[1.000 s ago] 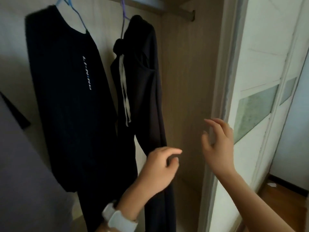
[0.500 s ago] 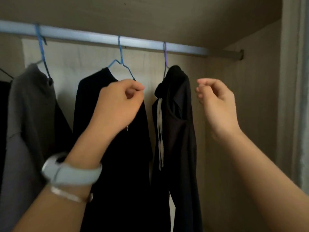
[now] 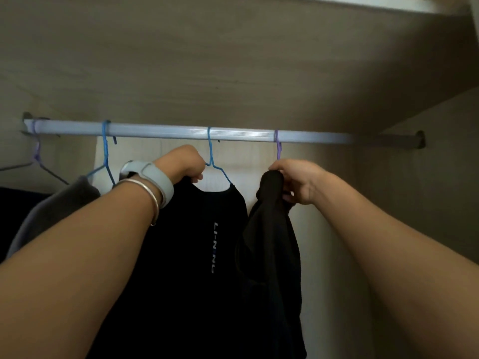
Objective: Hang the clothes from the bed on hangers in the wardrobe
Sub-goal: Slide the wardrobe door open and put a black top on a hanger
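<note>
1. Head view, where things hang: a pale metal wardrobe rail (image 3: 181,132) runs from 9 to 3 o'clock across the middle. A black T-shirt with white lettering (image 3: 207,242) hangs from it on a thin blue wire hanger (image 3: 211,156). Just beside it, at its 3 o'clock, a dark bunched garment (image 3: 269,242) hangs on a thin purple hanger (image 3: 277,147).
2. Hands: the left hand (image 3: 184,164) has its fingers (image 3: 195,176) clenched on the black T-shirt's collar edge, at 9 o'clock of the blue hook. The right hand (image 3: 298,181) has its fingers (image 3: 286,190) curled round the gathered top of the dark garment, at 6 o'clock of the purple hook.
3. Handling, as a judgement: both pieces look soft, limp and light, so they fold wherever they are pulled. The wire hangers look slick and springy and likely to swing on the rail. The safest hold is high up, where the cloth lies over the hanger arms, not at the hem.
4. Direction: each garment's long axis runs from 12 to 6 o'clock, collar uppermost. The black T-shirt faces the camera, its lettering reading downward. The dark garment is turned nearly edge-on and hangs narrow.
5. Elsewhere: a grey garment (image 3: 51,208) hangs at 9 o'clock on a second blue hanger (image 3: 105,156). A pale wristwatch (image 3: 153,177) and a silver bangle (image 3: 149,195) sit on the left wrist.
</note>
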`<move>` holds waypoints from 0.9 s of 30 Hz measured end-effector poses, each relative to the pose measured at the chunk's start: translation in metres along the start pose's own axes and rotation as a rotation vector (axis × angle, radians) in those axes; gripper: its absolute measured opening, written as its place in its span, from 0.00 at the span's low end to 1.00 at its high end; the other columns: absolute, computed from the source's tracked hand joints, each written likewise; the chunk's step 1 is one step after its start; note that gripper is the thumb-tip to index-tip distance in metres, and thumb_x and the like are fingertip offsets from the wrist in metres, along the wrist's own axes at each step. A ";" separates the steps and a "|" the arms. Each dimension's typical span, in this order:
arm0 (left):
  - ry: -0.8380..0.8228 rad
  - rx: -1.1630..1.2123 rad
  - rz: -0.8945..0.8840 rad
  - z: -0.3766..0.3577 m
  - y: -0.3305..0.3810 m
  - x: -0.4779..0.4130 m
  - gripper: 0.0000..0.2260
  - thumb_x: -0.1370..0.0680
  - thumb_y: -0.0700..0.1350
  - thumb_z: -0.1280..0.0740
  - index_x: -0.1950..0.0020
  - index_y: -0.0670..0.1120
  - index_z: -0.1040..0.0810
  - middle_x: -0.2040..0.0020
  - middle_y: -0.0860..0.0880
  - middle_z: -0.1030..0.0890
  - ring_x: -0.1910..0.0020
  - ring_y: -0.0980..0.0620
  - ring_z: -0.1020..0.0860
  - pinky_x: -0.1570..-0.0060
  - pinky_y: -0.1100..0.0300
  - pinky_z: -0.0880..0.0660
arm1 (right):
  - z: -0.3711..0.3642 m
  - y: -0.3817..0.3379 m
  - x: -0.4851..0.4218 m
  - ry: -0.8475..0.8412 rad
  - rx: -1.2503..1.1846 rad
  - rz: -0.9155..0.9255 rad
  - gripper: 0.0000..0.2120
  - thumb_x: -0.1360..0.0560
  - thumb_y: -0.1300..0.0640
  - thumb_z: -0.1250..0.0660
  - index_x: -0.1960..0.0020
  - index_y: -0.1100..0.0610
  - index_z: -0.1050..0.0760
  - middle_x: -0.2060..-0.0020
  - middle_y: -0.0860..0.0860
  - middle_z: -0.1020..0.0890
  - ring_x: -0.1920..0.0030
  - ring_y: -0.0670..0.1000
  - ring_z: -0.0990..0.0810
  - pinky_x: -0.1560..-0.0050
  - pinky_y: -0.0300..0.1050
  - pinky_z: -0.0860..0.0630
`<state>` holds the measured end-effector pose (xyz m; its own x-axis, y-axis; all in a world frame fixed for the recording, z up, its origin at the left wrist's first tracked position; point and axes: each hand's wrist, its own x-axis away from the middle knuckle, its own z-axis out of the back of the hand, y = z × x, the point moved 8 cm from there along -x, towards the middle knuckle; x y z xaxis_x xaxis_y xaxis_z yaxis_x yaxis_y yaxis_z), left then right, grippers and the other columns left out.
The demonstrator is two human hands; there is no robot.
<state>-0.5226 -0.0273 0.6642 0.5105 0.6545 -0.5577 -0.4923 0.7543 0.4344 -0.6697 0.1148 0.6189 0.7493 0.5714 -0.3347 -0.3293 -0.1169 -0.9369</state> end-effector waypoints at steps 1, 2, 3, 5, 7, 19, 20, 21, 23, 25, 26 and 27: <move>0.006 0.069 0.003 0.001 0.000 -0.004 0.14 0.23 0.33 0.41 0.69 0.40 0.31 0.59 0.42 0.23 0.74 0.50 0.26 0.70 0.63 0.28 | -0.002 0.002 -0.004 -0.011 -0.016 -0.035 0.10 0.25 0.59 0.39 0.64 0.56 0.33 0.70 0.52 0.31 0.70 0.49 0.32 0.67 0.40 0.35; 0.019 0.131 0.004 0.003 0.000 -0.008 0.14 0.24 0.33 0.39 0.70 0.41 0.31 0.60 0.42 0.25 0.73 0.51 0.30 0.70 0.62 0.31 | -0.004 0.002 -0.008 -0.012 -0.051 -0.051 0.11 0.23 0.60 0.41 0.64 0.58 0.32 0.69 0.53 0.30 0.69 0.50 0.31 0.66 0.42 0.33; 0.036 0.175 0.009 0.006 0.000 -0.008 0.13 0.24 0.33 0.38 0.70 0.41 0.31 0.62 0.42 0.25 0.72 0.51 0.32 0.69 0.61 0.32 | -0.004 0.000 -0.012 -0.002 -0.091 -0.043 0.12 0.23 0.61 0.42 0.65 0.60 0.32 0.69 0.55 0.29 0.70 0.51 0.30 0.66 0.43 0.33; 0.089 0.238 0.020 0.018 0.001 -0.006 0.13 0.25 0.33 0.37 0.70 0.41 0.30 0.70 0.44 0.28 0.72 0.50 0.33 0.69 0.60 0.33 | -0.004 -0.009 -0.018 0.023 -0.160 0.013 0.14 0.22 0.65 0.44 0.67 0.63 0.33 0.70 0.57 0.31 0.71 0.53 0.31 0.69 0.45 0.33; 0.129 0.304 0.006 0.032 0.003 -0.004 0.15 0.25 0.32 0.40 0.71 0.42 0.28 0.71 0.45 0.29 0.73 0.49 0.33 0.73 0.61 0.36 | -0.007 -0.020 -0.020 0.027 -0.245 0.082 0.15 0.23 0.67 0.45 0.68 0.63 0.33 0.71 0.56 0.32 0.72 0.52 0.31 0.72 0.43 0.32; 0.130 0.489 0.019 0.047 -0.023 0.025 0.15 0.24 0.35 0.41 0.70 0.43 0.25 0.69 0.46 0.26 0.71 0.52 0.32 0.65 0.62 0.32 | -0.058 -0.046 0.002 -0.034 -0.455 0.226 0.10 0.25 0.65 0.39 0.65 0.58 0.32 0.79 0.52 0.29 0.87 0.45 0.31 0.81 0.32 0.32; 0.125 0.519 0.012 0.047 -0.024 0.029 0.14 0.24 0.35 0.41 0.69 0.43 0.25 0.68 0.46 0.25 0.72 0.52 0.31 0.63 0.62 0.30 | -0.063 -0.045 0.008 -0.039 -0.423 0.227 0.09 0.25 0.63 0.39 0.64 0.58 0.31 0.78 0.52 0.29 0.85 0.45 0.30 0.80 0.32 0.32; 0.112 0.562 0.010 0.046 -0.027 0.034 0.13 0.24 0.34 0.41 0.67 0.42 0.24 0.67 0.46 0.24 0.74 0.53 0.29 0.64 0.63 0.28 | -0.069 -0.040 0.014 -0.044 -0.373 0.225 0.09 0.25 0.62 0.38 0.64 0.57 0.30 0.76 0.52 0.28 0.81 0.46 0.28 0.77 0.34 0.31; 0.070 0.668 0.024 0.041 -0.032 0.052 0.11 0.23 0.34 0.44 0.62 0.40 0.25 0.68 0.48 0.23 0.81 0.58 0.27 0.74 0.69 0.26 | -0.081 -0.023 0.032 -0.085 -0.316 0.228 0.11 0.25 0.59 0.38 0.67 0.57 0.30 0.72 0.52 0.29 0.74 0.48 0.30 0.70 0.40 0.32; 0.017 0.744 0.058 0.031 -0.037 0.079 0.11 0.22 0.35 0.43 0.61 0.40 0.25 0.68 0.48 0.22 0.83 0.61 0.26 0.80 0.72 0.28 | -0.096 -0.005 0.059 -0.191 -0.319 0.244 0.15 0.24 0.58 0.39 0.69 0.57 0.32 0.74 0.51 0.30 0.74 0.48 0.32 0.71 0.39 0.34; -0.002 0.783 0.074 0.025 -0.040 0.095 0.11 0.22 0.36 0.42 0.62 0.40 0.25 0.68 0.48 0.22 0.83 0.61 0.25 0.80 0.71 0.28 | -0.104 0.004 0.075 -0.255 -0.337 0.247 0.15 0.24 0.59 0.38 0.69 0.57 0.32 0.75 0.51 0.29 0.75 0.47 0.31 0.73 0.37 0.33; -0.014 0.816 0.088 0.017 -0.043 0.112 0.10 0.22 0.37 0.41 0.62 0.40 0.25 0.69 0.48 0.22 0.81 0.60 0.24 0.78 0.70 0.27 | -0.111 0.013 0.092 -0.319 -0.367 0.248 0.14 0.24 0.59 0.38 0.68 0.57 0.31 0.76 0.50 0.28 0.76 0.46 0.30 0.75 0.35 0.31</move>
<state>-0.4322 0.0139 0.5953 0.5057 0.7096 -0.4907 0.1337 0.4974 0.8571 -0.5416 0.0760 0.5653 0.4447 0.7021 -0.5562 -0.2093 -0.5224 -0.8266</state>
